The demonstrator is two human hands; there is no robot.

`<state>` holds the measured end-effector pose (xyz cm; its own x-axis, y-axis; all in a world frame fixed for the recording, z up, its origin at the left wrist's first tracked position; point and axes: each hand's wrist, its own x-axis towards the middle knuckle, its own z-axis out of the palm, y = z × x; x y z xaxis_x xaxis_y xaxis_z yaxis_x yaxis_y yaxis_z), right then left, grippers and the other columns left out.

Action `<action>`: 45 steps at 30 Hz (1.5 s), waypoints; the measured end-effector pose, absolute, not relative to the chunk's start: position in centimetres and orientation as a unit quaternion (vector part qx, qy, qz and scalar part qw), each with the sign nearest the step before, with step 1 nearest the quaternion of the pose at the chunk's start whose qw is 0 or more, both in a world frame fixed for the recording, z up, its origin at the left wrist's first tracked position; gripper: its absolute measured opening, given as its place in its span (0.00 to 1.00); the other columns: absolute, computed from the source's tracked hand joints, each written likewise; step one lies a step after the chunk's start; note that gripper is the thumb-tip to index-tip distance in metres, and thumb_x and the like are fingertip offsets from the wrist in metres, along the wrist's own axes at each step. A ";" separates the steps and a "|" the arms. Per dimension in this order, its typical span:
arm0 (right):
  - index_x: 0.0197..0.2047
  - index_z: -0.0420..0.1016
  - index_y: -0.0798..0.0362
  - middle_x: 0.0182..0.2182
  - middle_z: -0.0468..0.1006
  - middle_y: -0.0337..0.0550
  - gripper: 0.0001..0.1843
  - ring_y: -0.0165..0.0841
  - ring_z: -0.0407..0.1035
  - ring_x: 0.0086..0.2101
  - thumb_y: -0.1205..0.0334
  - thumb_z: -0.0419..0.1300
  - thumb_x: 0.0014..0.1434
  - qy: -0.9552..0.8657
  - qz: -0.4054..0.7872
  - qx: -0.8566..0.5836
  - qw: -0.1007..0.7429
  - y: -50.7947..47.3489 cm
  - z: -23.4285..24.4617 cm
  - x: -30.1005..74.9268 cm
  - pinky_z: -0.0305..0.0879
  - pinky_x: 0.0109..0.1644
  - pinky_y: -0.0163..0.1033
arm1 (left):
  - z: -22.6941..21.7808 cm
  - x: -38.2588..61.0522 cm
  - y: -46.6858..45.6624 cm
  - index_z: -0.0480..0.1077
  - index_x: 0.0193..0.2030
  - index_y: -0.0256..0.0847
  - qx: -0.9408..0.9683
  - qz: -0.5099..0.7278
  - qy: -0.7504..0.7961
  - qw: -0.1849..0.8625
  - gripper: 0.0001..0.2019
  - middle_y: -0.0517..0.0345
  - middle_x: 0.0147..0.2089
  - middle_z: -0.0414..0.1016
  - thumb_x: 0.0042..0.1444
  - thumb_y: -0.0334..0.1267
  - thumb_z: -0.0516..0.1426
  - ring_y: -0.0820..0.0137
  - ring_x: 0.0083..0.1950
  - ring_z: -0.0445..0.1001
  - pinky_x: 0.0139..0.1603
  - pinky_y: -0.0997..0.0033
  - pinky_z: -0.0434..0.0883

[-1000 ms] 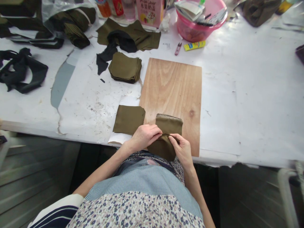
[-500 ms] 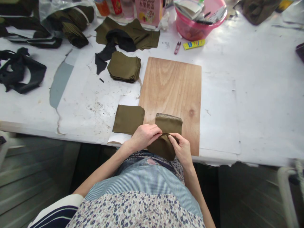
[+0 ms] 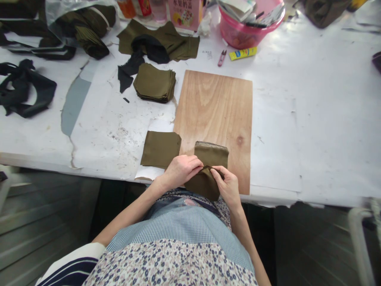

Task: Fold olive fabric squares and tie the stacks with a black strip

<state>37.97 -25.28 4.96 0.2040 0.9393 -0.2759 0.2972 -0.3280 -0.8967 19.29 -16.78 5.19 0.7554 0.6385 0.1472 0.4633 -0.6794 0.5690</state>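
Between my two hands is an olive-green fabric piece (image 3: 205, 183), its upper edge pinched and its lower part hanging over the table's front edge. My left hand (image 3: 184, 169) is closed on the left part of that edge. On the right, my right hand (image 3: 225, 180) grips it between thumb and fingers. Just beyond lies a folded olive fabric piece (image 3: 211, 154) with a greyish strip along its far edge, resting on the wooden board (image 3: 217, 107). A neat stack of olive fabric pieces (image 3: 160, 149) sits left of the board, close to my left hand.
Another stack of fabric pieces (image 3: 154, 82) lies behind, near olive and black scraps (image 3: 160, 41). Pink thread snips (image 3: 222, 58) and a yellow tube (image 3: 243, 53) lie before a pink basin (image 3: 244, 35). Black scraps (image 3: 26, 89) are at the left on the white-covered table (image 3: 297, 159).
Both hands keep their grip on the fabric piece and have hardly moved. The whole view has shifted very slightly.
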 end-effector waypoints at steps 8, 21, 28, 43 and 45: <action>0.39 0.78 0.53 0.34 0.81 0.43 0.17 0.36 0.73 0.35 0.48 0.57 0.61 -0.453 0.439 -0.685 0.365 -25.2 5.0 37.9 0.69 0.40 0.37 | 5.0 19.4 -16.8 0.72 0.39 0.39 0.904 0.162 0.306 0.250 0.12 0.56 0.36 0.76 0.67 0.39 0.49 0.71 0.36 0.72 0.38 0.71 0.66; 0.39 0.78 0.52 0.34 0.81 0.42 0.16 0.36 0.74 0.35 0.49 0.57 0.61 -0.455 0.432 -0.687 0.365 -25.3 5.0 37.9 0.68 0.40 0.37 | 5.0 19.4 -16.8 0.71 0.39 0.39 0.906 0.165 0.304 0.245 0.12 0.56 0.36 0.76 0.67 0.39 0.49 0.71 0.36 0.72 0.38 0.71 0.66; 0.39 0.78 0.52 0.34 0.81 0.42 0.17 0.36 0.74 0.35 0.48 0.57 0.61 -0.455 0.433 -0.687 0.365 -25.2 5.0 37.9 0.68 0.40 0.37 | 5.0 19.4 -16.8 0.71 0.39 0.39 0.908 0.164 0.303 0.239 0.11 0.57 0.36 0.76 0.67 0.39 0.49 0.71 0.36 0.72 0.38 0.71 0.66; 0.39 0.78 0.53 0.33 0.81 0.42 0.17 0.36 0.74 0.35 0.49 0.57 0.61 -0.462 0.426 -0.687 0.365 -25.3 4.9 37.9 0.68 0.39 0.36 | 4.8 19.5 -16.8 0.72 0.39 0.39 0.908 0.164 0.302 0.238 0.11 0.57 0.36 0.76 0.67 0.38 0.50 0.71 0.36 0.72 0.38 0.71 0.65; 0.39 0.78 0.53 0.33 0.81 0.42 0.16 0.36 0.74 0.35 0.49 0.57 0.61 -0.461 0.427 -0.687 0.367 -25.3 4.9 37.9 0.68 0.39 0.36 | 4.8 19.5 -16.8 0.72 0.39 0.39 0.908 0.164 0.302 0.238 0.11 0.58 0.36 0.76 0.67 0.38 0.50 0.71 0.35 0.72 0.37 0.71 0.65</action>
<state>37.89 -25.27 4.87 0.2115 0.9453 -0.2482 0.3196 -0.3069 -0.8965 19.49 -16.78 4.78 0.7633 0.6274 0.1538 0.4717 -0.7040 0.5309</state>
